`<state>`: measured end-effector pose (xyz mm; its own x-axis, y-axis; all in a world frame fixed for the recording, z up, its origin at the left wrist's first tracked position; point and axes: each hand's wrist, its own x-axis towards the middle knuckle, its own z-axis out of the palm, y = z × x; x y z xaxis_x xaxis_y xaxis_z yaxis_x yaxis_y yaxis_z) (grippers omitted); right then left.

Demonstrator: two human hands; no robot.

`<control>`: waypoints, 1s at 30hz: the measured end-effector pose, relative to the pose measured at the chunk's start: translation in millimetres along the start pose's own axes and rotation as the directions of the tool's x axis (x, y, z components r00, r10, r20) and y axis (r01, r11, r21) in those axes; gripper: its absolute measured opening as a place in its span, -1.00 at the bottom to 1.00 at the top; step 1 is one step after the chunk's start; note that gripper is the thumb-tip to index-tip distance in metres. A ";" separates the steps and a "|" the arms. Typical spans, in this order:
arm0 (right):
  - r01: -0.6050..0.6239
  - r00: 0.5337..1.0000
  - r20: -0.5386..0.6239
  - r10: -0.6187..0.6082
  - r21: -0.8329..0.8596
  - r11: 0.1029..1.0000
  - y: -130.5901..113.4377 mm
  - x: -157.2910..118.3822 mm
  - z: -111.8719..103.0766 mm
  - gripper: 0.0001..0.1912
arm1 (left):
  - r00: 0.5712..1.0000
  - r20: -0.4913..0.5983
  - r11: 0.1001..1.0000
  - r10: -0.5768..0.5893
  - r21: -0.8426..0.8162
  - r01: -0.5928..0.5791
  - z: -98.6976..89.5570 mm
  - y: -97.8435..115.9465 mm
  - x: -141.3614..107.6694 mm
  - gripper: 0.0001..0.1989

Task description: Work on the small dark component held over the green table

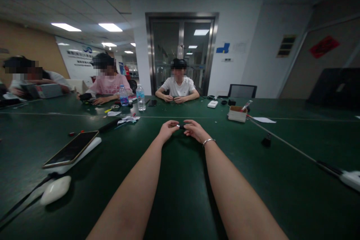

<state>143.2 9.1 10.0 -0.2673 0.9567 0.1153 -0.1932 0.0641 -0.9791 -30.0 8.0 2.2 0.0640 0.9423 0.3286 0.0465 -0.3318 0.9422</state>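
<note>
Both arms reach forward over the green table point(180, 180). Between my fingertips is a small black object with a shiny silver end point(181, 126), too small for me to tell its kind. My left hand point(168, 129) pinches the silver end. On the other side, my right hand point(195, 131) grips the black part with thumb and fingers; a silver bracelet point(209, 142) circles that wrist. The object is held low over the tabletop, and my fingers partly hide it.
At left lie a phone point(73, 149) on a white item and a white earbud-like case point(56, 190). Water bottles point(140, 97) stand beyond. A small box point(237, 114) and a black clip-like piece point(266, 140) are to the right. Several people sit around the table.
</note>
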 end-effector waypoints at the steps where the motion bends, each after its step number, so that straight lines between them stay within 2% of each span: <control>1: -0.015 1.000 -0.007 0.015 -0.020 1.000 -0.5 0.2 1.0 -0.73 | 1.000 -0.001 1.000 0.004 -0.006 -0.004 -0.3 -0.8 0.3 -0.68; 6: -0.049 0.999 0.017 0.051 -0.113 0.992 -1.6 0.9 3.9 -0.84 | 1.000 0.001 1.000 0.007 -0.006 -0.007 -0.6 -0.8 0.0 -0.68; 9: -0.013 0.999 0.038 0.016 -0.065 0.998 -1.4 0.7 3.1 -0.66 | 1.000 -0.006 1.000 -0.007 0.005 0.007 -0.4 1.2 -0.7 -0.68; 10: -0.015 0.999 0.039 0.017 -0.052 0.999 -1.1 0.9 2.8 -0.66 | 1.000 -0.008 1.000 -0.011 0.006 0.011 -0.3 1.6 -0.8 -0.68; 13: -0.056 0.998 0.026 0.058 -0.068 0.996 0.2 2.4 2.3 -0.80 | 1.000 -0.012 1.000 -0.017 0.000 0.017 0.2 1.9 -0.7 -0.69; 16: -0.056 0.998 0.020 0.058 -0.071 0.996 0.9 2.7 1.5 -0.86 | 1.000 -0.019 1.000 -0.015 -0.009 0.015 0.3 1.7 -0.8 -0.69; 20: -0.027 0.999 0.037 0.027 -0.013 1.000 0.8 1.6 0.3 -0.68 | 0.999 -0.036 1.000 -0.019 -0.007 0.019 -0.2 1.8 -1.4 -0.70; 23: -0.055 0.998 0.037 0.057 -0.062 0.997 0.8 2.0 1.3 -0.81 | 0.999 -0.032 1.000 -0.004 -0.003 0.003 -0.2 0.9 -1.0 -0.70; 26: -0.035 0.997 0.065 0.042 -0.103 0.994 0.3 2.6 2.4 -0.83 | 1.000 -0.030 1.000 0.004 -0.003 -0.004 -0.1 -0.4 -0.1 -0.70; 29: -0.016 0.997 0.074 0.021 -0.068 0.998 -0.1 2.9 2.5 -0.64 | 0.999 -0.030 1.000 0.009 -0.004 -0.010 -0.3 -1.4 0.7 -0.71; 30: -0.023 0.998 0.065 0.027 -0.058 0.998 0.0 3.1 2.4 -0.64 | 1.000 -0.030 1.000 0.008 -0.004 -0.008 -0.4 -1.6 0.9 -0.71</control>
<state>140.1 11.4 10.8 -0.3327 0.9377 0.0996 -0.1316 0.0585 -0.9896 -30.4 9.4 1.0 0.0346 0.9404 0.3383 0.0417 -0.3396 0.9397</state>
